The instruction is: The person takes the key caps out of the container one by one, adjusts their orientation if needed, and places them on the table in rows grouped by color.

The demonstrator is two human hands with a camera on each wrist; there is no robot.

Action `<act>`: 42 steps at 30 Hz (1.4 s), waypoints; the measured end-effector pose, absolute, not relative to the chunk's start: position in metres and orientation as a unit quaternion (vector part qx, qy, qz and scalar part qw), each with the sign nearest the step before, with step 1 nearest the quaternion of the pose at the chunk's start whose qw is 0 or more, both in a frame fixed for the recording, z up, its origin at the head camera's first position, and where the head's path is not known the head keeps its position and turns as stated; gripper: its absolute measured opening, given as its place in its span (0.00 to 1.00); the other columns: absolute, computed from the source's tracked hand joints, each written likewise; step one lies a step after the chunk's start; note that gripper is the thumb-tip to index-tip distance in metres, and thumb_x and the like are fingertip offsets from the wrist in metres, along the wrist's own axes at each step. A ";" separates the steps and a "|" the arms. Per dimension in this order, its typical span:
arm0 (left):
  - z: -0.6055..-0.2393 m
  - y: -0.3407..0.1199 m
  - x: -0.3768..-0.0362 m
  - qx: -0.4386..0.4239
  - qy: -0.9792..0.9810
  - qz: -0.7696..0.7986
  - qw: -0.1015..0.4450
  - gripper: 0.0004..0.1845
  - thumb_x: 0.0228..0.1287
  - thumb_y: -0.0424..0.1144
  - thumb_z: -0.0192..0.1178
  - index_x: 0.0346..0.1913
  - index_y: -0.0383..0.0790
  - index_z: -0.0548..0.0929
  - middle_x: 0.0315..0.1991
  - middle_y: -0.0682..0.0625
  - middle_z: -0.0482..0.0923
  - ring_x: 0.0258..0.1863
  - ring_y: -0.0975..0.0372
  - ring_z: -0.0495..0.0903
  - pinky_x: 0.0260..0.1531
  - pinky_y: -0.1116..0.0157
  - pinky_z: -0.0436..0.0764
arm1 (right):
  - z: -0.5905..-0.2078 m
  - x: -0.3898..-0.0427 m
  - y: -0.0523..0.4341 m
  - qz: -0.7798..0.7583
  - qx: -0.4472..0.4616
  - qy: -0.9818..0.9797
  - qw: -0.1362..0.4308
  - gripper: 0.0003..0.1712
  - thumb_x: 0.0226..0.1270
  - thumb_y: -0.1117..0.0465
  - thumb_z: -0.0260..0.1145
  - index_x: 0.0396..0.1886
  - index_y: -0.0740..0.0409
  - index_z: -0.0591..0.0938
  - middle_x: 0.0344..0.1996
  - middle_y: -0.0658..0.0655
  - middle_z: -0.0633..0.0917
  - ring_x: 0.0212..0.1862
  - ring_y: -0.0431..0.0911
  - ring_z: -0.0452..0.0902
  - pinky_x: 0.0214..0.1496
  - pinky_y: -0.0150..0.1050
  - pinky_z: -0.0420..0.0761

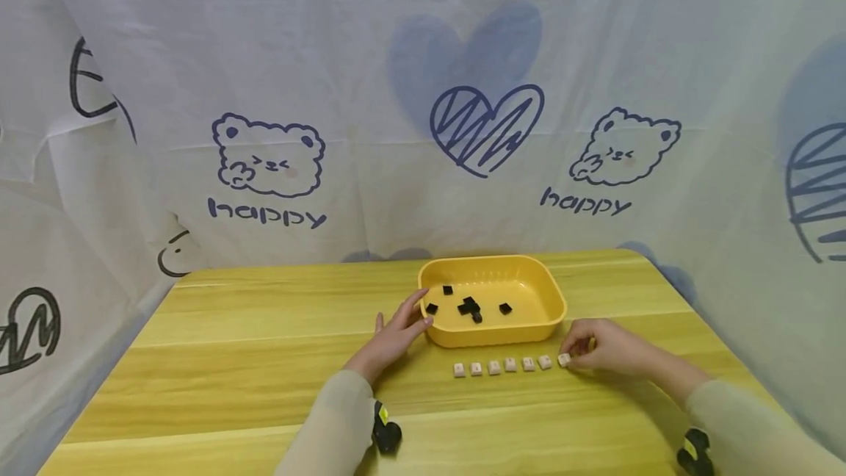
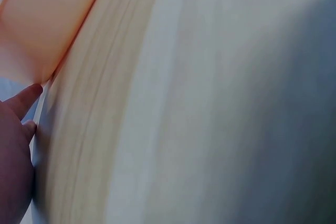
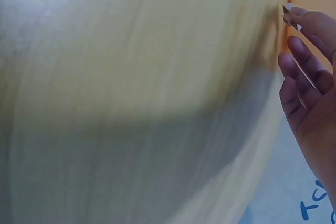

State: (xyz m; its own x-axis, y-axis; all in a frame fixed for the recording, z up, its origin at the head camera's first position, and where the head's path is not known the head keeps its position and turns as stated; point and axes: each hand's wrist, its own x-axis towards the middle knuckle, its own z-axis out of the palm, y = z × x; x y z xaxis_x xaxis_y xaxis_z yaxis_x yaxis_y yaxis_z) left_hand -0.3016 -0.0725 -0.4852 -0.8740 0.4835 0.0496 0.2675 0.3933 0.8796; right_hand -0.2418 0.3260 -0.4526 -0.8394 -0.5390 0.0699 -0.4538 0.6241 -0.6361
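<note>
Resting against the left end of the yellow tray [image 1: 496,337], the left hand [image 1: 396,336] has its fingers extended and spread along the rim; as I see it, they touch the tray to steady it and don't clamp round it. The tray sits towards the back of the wooden table [image 1: 264,358], and inside it lie the black keycaps [image 1: 505,308], one near the back, one by the left wall, a small clump around the middle and one off to the right. I make it about seven, though the clump overlaps too much for me to swear to the count. None of these stands out on the wood, so to my eye that dark set is untouched.

In front of the tray runs a row of white keycaps [image 1: 494,368], six of them set down with small gaps between, a fairly even line. That part looks done. At the row's right end comes the seventh white cap [image 1: 564,360], pinched between thumb and forefinger of the right hand [image 1: 604,347], whose other fingers curl loosely. I see no pale one in the tray, so the white line seems all but complete. The two hands are well apart.
</note>
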 end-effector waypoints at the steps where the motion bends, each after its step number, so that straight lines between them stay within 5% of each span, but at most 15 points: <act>1: -0.485 -0.073 -0.302 0.226 0.828 0.501 0.108 0.34 0.75 0.56 0.48 0.78 0.59 0.50 0.73 0.44 0.60 0.71 0.54 0.60 0.64 0.45 0.17 | -0.454 -0.242 0.326 -0.336 -0.275 0.898 0.066 0.04 0.60 0.62 0.73 0.35 0.51 0.87 0.30 0.50 0.81 0.32 0.41 0.75 0.32 0.35 0.78; 35: -0.485 -0.071 -0.303 0.229 0.828 0.502 0.096 0.32 0.76 0.51 0.48 0.78 0.55 0.51 0.71 0.41 0.63 0.71 0.53 0.60 0.63 0.42 0.17 | -0.461 -0.247 0.323 -0.345 -0.262 0.899 0.062 0.09 0.57 0.61 0.75 0.38 0.55 0.87 0.32 0.50 0.81 0.33 0.42 0.75 0.32 0.34 0.78; 42: -0.482 -0.071 -0.301 0.229 0.826 0.505 0.100 0.32 0.76 0.50 0.48 0.78 0.55 0.51 0.72 0.41 0.61 0.71 0.53 0.59 0.63 0.42 0.17 | -0.439 -0.244 0.320 -0.287 -0.283 0.915 0.017 0.09 0.54 0.64 0.75 0.36 0.51 0.88 0.31 0.49 0.82 0.31 0.42 0.76 0.30 0.34 0.78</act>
State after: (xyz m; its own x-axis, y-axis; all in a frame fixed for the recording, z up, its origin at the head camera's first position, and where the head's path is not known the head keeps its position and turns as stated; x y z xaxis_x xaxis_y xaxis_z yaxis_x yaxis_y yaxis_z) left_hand -0.3007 -0.0715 -0.4822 -0.8748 0.4798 0.0670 0.2787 0.3852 0.8797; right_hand -0.2436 0.3204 -0.4388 -0.8393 -0.5275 0.1314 -0.5081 0.6752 -0.5347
